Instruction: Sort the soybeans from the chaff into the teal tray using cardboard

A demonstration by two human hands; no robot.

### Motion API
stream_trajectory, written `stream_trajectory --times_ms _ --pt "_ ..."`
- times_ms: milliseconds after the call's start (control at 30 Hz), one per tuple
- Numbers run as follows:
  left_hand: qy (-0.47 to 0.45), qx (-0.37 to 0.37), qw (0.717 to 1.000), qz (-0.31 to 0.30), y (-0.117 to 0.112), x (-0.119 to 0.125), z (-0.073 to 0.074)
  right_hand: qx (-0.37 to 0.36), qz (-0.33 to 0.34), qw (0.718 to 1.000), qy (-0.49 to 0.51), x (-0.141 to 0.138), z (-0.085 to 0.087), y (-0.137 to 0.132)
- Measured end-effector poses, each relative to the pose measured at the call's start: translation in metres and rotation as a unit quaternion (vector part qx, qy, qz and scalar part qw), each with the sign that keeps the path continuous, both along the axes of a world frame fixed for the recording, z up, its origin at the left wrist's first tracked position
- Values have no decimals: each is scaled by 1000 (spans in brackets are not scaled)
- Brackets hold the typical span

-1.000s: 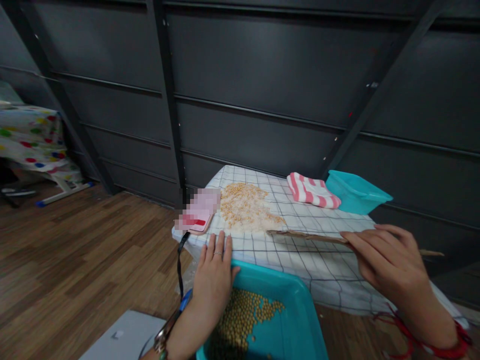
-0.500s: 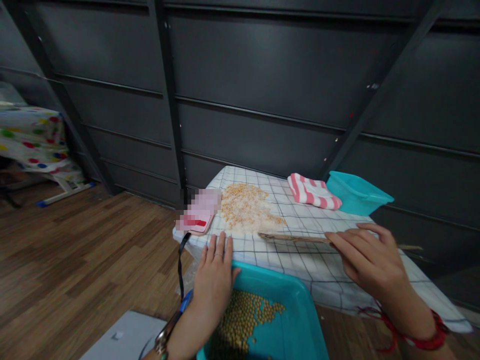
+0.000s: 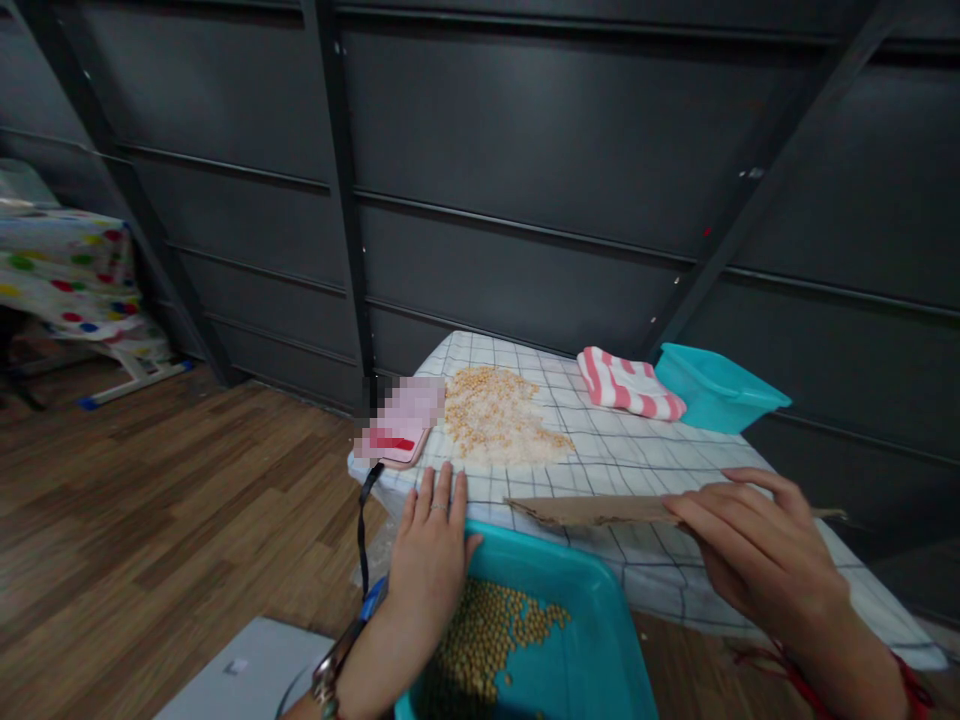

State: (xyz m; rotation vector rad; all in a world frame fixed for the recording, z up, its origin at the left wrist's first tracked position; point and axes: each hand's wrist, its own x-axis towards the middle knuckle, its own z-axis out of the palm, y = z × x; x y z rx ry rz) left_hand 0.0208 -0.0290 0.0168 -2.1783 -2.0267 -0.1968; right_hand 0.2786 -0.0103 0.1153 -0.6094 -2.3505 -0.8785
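My left hand (image 3: 431, 555) lies flat with its fingers stretched, over the near rim of the table and the edge of a teal basin (image 3: 577, 640). Soybeans (image 3: 487, 640) cover the left part of the basin floor. My right hand (image 3: 757, 540) pinches a flat strip of brown cardboard (image 3: 600, 510), held nearly level above the table's front edge, to the right of the basin's far rim. Beyond both hands, a pile of yellow beans mixed with white grains (image 3: 506, 415) is spread on the checked tablecloth (image 3: 592, 450).
A pink phone (image 3: 409, 420) with a black strap lies left of the pile. At the back right are a folded red-and-white striped towel (image 3: 630, 384) and a small teal bin (image 3: 716, 390). A dark panelled wall (image 3: 510, 150) stands behind the table.
My right hand has moved slightly toward me and to the right, and the cardboard has tilted so more of its flat face shows. My left hand has stayed in place.
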Motion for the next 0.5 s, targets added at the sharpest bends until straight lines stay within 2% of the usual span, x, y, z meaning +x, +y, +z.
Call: stream_trajectory --times_ms 167,300,500 --pt "8 -2 1000 3 2 0 3 -29 27 999 10 3 1 -9" --pt "15 -8 1000 4 2 1 2 -30 12 999 22 5 3 -10" --pt "25 26 999 1 0 -1 -8 86 -48 995 21 2 2 13"
